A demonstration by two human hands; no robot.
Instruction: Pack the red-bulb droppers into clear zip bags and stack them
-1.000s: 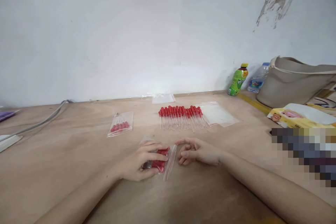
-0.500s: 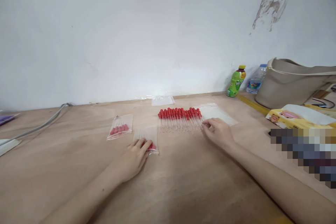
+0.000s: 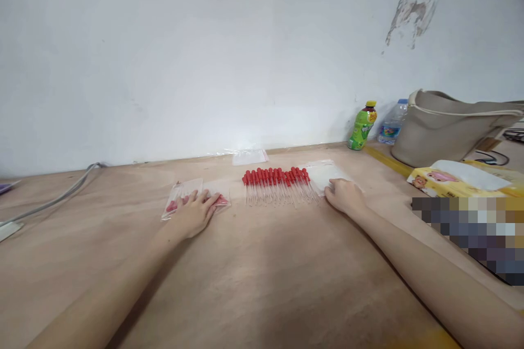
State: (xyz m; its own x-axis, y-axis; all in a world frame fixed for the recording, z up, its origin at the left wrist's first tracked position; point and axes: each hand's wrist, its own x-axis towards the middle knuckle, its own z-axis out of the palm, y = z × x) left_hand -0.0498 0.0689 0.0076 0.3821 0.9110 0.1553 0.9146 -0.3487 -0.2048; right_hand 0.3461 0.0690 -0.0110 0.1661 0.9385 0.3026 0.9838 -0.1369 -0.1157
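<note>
My left hand (image 3: 194,211) lies flat with fingers stretched out on a clear zip bag of red-capped droppers (image 3: 219,199), which it has pushed against another filled bag (image 3: 176,200). A row of loose droppers with red bulbs (image 3: 276,181) lies at the table's middle. My right hand (image 3: 344,195) rests on the near edge of a stack of clear bags (image 3: 323,172) just right of that row; its fingers are curled down on the top bag.
A wooden table (image 3: 262,272) runs to a white wall. A green bottle (image 3: 362,125), a water bottle (image 3: 391,125) and a beige bag (image 3: 446,128) stand at the right, with a yellow packet (image 3: 454,179) nearer. A grey cable (image 3: 61,192) lies at left. Another clear bag (image 3: 249,156) sits by the wall.
My left hand slid the filled bag away to the left, up against the other filled bag. My right hand left that bag and moved out to the stack of clear bags.
</note>
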